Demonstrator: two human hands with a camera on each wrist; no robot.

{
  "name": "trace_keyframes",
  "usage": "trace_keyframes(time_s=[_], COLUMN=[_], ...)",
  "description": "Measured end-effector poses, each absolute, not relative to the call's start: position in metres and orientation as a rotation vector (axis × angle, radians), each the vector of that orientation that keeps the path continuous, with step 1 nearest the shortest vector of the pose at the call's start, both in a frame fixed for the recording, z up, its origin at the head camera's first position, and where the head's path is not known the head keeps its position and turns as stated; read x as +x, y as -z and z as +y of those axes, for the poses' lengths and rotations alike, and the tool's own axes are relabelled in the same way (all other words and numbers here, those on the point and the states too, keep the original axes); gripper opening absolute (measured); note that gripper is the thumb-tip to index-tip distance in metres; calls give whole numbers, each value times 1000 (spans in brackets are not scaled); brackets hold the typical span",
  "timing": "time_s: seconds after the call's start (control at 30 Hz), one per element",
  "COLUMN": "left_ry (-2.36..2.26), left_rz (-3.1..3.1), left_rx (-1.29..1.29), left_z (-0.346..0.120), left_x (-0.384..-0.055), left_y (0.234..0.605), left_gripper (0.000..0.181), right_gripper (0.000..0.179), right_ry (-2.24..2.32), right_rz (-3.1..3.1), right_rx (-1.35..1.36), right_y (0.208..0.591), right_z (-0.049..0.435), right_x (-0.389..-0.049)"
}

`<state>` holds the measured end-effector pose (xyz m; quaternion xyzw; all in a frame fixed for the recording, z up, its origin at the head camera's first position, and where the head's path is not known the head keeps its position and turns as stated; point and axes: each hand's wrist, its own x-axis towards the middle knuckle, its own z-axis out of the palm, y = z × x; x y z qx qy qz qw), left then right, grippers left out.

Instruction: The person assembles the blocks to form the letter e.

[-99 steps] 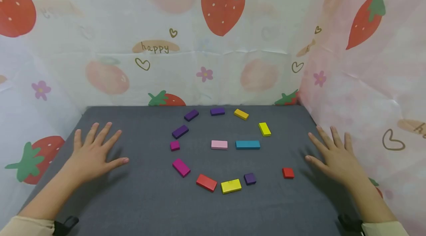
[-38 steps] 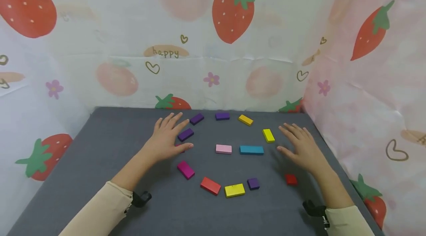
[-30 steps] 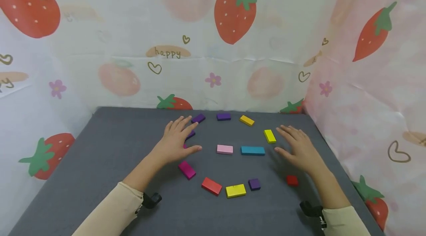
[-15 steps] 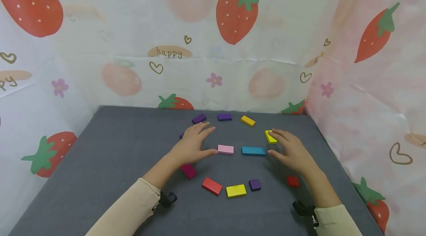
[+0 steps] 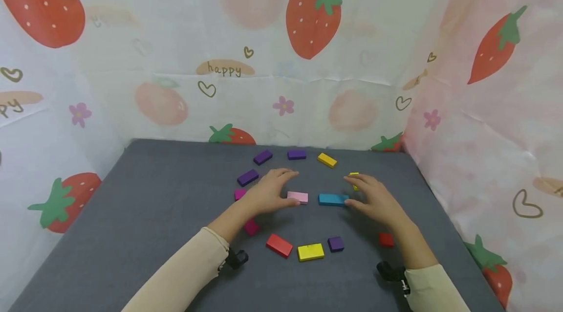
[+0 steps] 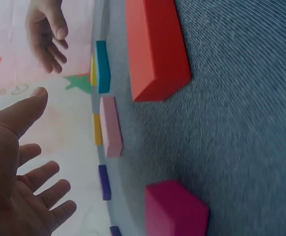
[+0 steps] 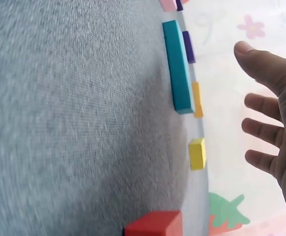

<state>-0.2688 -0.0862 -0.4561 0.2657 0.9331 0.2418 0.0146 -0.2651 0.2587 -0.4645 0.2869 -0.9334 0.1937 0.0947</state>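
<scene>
My left hand (image 5: 267, 193) hovers over the cloth with fingers apart, its thumb tip overlapping the pink block (image 5: 300, 198) in the head view. Opposite it, my right hand (image 5: 377, 199) has its thumb tip at the right end of the blue block (image 5: 331, 199) and its fingers partly cover a yellow block (image 5: 354, 175). Neither hand holds anything. Both wrist views show bent, spread fingers in the air above the pink block (image 6: 110, 127) and the blue block (image 7: 178, 66). Two magenta blocks (image 5: 251, 227) are partly hidden behind the left hand and wrist.
Several more blocks form a rough ring: purple (image 5: 296, 154) and orange-yellow (image 5: 327, 160) at the back, red (image 5: 279, 245), yellow (image 5: 310, 252) and a small purple one (image 5: 335, 244) in front. A small red block (image 5: 386, 239) lies near the right forearm. Strawberry-print cloth (image 5: 281, 106) walls the grey table.
Both hands have come inward from the table's sides, the left moving right and the right moving left, toward the pink and blue blocks. The blocks stay put; the head view has shifted slightly.
</scene>
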Motion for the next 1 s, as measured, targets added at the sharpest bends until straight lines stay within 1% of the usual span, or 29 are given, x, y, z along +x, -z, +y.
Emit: trace_keyframes(time_s=[0.43,0.77,1.0], left_ry=[-820,-893,-921], left_rz=[2813,2775,2756], left_rx=[755,744,740], left_z=[-75,-70,-66], left_x=[-280,-298,-305], left_y=[470,482,485], left_gripper=[67,61,54], right_gripper=[63,62,57], right_ry=[-636,-678,-707], right_rz=[-2870,-2890,-2913], right_rx=[802,822,860], right_y=[475,477,482], right_z=[243,234,227], right_x=[-272,-283,-293])
